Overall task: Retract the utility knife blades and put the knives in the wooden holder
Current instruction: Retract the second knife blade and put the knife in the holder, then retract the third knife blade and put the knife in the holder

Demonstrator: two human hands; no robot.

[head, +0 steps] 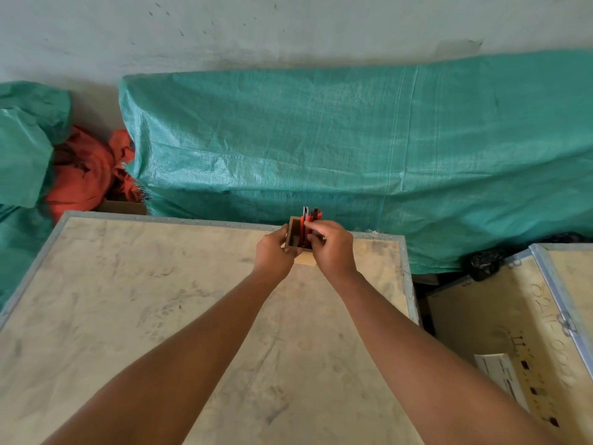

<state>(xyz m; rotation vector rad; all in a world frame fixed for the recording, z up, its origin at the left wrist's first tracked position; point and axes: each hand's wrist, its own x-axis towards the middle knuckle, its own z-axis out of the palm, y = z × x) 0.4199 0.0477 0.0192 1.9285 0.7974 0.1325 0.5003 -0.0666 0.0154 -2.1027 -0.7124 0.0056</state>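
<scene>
Two hands meet at frame centre: left hand (272, 250) grips the wooden holder (294, 236), right hand (332, 247) pinches upright knives (309, 220) inside it.

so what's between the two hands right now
In the head view, the wooden holder sits between the left hand and right hand, with red knives standing in it.

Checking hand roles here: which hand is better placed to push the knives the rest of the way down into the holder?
Right. The right hand already has its fingers on the red utility knives standing in the wooden holder, while the left hand grips the holder's side, steadying it.
</scene>
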